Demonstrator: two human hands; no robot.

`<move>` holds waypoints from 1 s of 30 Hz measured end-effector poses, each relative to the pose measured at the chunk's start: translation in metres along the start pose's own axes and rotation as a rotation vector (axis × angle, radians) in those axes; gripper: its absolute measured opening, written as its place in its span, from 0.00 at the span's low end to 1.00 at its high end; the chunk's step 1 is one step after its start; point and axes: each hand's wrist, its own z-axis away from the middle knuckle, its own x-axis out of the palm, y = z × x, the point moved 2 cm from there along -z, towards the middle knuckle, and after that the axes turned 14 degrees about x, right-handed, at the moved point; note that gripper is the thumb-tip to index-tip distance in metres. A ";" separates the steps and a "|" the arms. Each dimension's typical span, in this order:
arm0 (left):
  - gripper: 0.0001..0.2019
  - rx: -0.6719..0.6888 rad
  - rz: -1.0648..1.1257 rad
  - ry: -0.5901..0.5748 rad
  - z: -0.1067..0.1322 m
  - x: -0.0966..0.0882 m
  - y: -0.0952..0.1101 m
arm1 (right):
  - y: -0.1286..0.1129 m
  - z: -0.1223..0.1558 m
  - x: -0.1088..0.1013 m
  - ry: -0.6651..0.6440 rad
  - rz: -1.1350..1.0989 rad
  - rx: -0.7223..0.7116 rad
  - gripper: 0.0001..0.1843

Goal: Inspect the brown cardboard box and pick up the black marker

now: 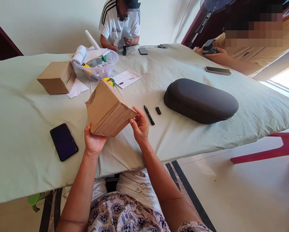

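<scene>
I hold a brown cardboard box (108,109) tilted up above the near edge of the cloth-covered table (18,129). My left hand (94,140) grips it from below at its lower left corner. My right hand (139,126) pinches its right corner with fingers and thumb. The box's torn top flap edge faces away from me.
A dark phone (63,141) lies left of my hands; a black pen (149,115) and its cap (158,110) lie to the right. A large dark oval case (201,100), a second cardboard box (57,77) and a clear bowl (97,66) stand farther back. Two other people sit at the far side and right. A red chair (274,149) stands right.
</scene>
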 end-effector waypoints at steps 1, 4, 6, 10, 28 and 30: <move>0.29 -0.007 -0.004 -0.009 0.000 0.001 -0.001 | 0.003 0.001 0.002 -0.014 -0.003 0.022 0.29; 0.30 0.015 -0.002 -0.020 0.001 0.004 -0.001 | 0.008 0.004 0.009 -0.076 0.003 0.071 0.43; 0.31 0.028 0.008 -0.032 0.002 0.006 0.000 | 0.008 0.006 0.013 -0.136 0.019 0.084 0.53; 0.31 0.036 0.014 -0.035 0.003 0.010 0.001 | 0.004 0.010 0.019 -0.255 0.077 0.063 0.64; 0.38 -0.039 -0.036 -0.033 0.000 0.008 -0.006 | 0.013 0.013 0.015 -0.232 0.413 -0.076 0.85; 0.38 -0.033 -0.040 -0.042 0.000 0.008 -0.006 | 0.013 0.013 0.016 -0.228 0.410 -0.067 0.86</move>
